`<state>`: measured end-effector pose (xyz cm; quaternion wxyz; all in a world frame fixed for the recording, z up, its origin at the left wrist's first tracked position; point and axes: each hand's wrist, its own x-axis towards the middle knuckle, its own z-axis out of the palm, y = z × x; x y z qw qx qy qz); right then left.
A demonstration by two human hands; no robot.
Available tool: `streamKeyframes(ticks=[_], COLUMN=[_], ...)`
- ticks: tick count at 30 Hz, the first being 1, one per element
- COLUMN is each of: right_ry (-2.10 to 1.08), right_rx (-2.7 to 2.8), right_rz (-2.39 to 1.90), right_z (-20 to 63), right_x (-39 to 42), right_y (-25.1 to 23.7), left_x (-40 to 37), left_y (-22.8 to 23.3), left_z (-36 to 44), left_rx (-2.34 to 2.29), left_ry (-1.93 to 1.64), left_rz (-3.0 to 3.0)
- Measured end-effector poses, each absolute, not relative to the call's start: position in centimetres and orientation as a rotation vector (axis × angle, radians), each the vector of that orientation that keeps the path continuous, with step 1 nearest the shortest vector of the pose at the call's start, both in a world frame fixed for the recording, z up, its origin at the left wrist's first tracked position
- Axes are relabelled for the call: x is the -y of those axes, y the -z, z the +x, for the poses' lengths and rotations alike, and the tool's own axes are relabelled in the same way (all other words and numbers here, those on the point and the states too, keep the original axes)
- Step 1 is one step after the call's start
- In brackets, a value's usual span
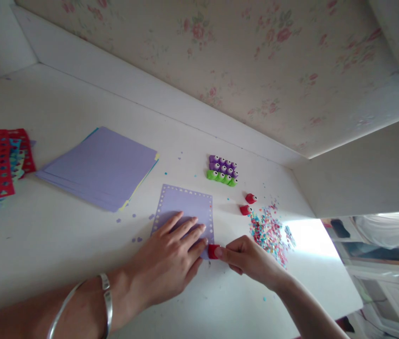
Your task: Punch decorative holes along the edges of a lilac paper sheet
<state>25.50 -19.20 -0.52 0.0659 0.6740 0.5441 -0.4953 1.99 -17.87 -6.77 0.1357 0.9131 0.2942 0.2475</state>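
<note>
Here the white table carries a stack of lilac paper. Nearer, 1 lilac sheet, its border punched, lies pinned flat under the left hand, fingers spread so it cannot slide. The right hand pinches a red punch onto its lower right corner.

Three red punches, two hands
</note>
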Motion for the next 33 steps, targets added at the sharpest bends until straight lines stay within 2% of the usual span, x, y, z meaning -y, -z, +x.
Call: streamKeyframes(ticks=[14,25,33], right_ry=[1.485,1.352,1.296], right_rx=[-1.593,-1.586,-1.683], right_rz=[2.047,2.025,2.14], right_z=[24.8,24.5,24.1], right_x=[18.9,18.5,19.0], right_y=[0.1,-0.2,-0.4], left_x=[17.7,17.6,17.3], left_y=[6.7,6.5,4.6], left_z=[2.2,2.3,2.6], left_rx=[-0.839,-0.816,-0.692], left_ry=[-0.683,-0.667,-0.757], left_rz=[2.636,2.618,2.692])
